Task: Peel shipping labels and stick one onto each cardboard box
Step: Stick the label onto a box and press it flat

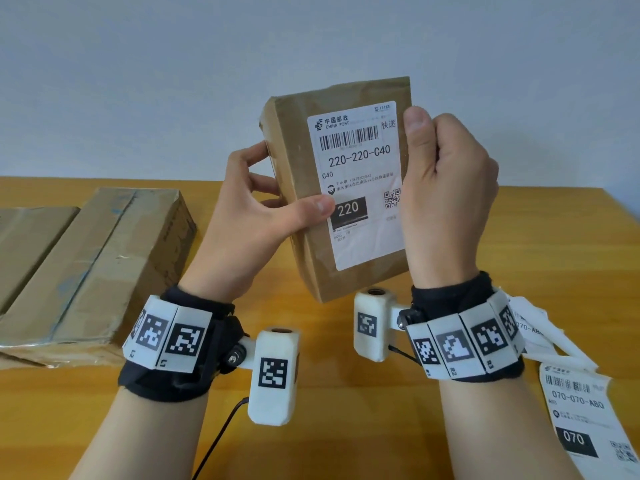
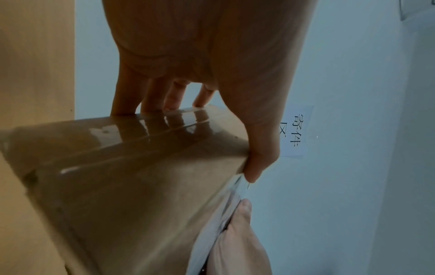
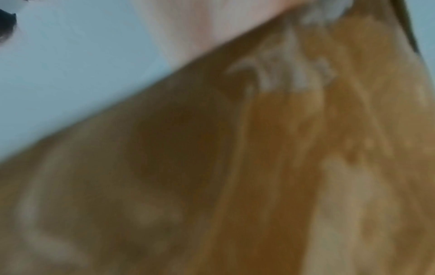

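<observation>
Boxes (image 1: pixel 104 265): lying at the table's (image 1: pixel 346 393) left edge.
Left grip (image 1: pixel 252 202): pinching the parcel's (image 1: pixel 301 157) left side, thumb pressing on the label (image 1: pixel 360 188).
Parcel: hanging upright above the table's middle.
Progress: label looking stuck down; smoothing, setting down seemingly remaining.
Right grip (image 1: pixel 446 195): curling round the parcel's right edge.
Spare labels (image 1: pixel 578 417): lying at its right edge.

A brown cardboard box (image 3: pixel 235 167), badly blurred, fills most of the frame, its face streaked with pale patches. Above its slanting edge is a blue-grey wall (image 3: pixel 58 74), and skin of the right hand (image 3: pixel 200 24) meets that edge at the top.
</observation>
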`<act>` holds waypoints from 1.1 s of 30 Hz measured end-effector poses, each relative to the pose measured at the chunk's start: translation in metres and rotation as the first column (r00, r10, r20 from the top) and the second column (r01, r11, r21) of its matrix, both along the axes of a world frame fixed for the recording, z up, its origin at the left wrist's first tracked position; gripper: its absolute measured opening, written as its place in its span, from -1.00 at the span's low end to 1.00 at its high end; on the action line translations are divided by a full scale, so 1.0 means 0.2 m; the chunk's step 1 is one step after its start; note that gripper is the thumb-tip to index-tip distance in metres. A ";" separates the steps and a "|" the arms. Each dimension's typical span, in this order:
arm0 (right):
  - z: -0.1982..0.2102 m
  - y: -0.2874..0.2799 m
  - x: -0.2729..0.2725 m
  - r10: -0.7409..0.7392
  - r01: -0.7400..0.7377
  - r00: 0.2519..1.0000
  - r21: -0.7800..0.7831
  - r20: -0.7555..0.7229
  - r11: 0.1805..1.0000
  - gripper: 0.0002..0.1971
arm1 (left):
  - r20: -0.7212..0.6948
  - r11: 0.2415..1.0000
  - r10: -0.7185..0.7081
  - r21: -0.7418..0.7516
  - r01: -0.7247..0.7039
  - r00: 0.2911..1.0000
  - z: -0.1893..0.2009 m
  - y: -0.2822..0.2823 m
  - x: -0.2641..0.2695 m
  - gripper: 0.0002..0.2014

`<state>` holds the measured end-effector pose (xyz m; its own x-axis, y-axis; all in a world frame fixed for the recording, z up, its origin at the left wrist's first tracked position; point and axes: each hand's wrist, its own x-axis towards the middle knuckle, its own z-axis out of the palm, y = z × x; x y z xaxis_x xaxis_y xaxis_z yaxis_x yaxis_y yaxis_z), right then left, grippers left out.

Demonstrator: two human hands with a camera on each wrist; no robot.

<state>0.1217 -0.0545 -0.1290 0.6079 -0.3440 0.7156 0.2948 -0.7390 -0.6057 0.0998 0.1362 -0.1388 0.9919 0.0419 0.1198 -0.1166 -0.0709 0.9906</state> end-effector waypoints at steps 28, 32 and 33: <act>-0.02 0.02 0.01 0.069 -0.066 0.997 0.133 -0.018 0.989 -0.48 | 0.062 0.994 -0.079 -0.066 0.083 0.995 -0.03 -0.02 0.00 0.11; -0.02 0.01 0.01 0.083 -0.078 0.996 0.139 -0.027 0.987 -0.49 | 0.085 0.996 -0.070 -0.057 0.075 0.994 -0.04 -0.01 0.01 0.11; -0.01 0.02 0.01 0.114 -0.107 0.993 0.150 -0.041 0.983 -0.47 | 0.096 0.996 -0.066 -0.055 0.071 0.993 -0.05 0.00 0.02 0.11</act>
<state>0.1234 -0.0511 -0.1313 0.6815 -0.3719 0.6303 0.3366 -0.6055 -0.7211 0.1031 0.1361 -0.1479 0.9771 -0.0161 0.2121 -0.2122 -0.0025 0.9772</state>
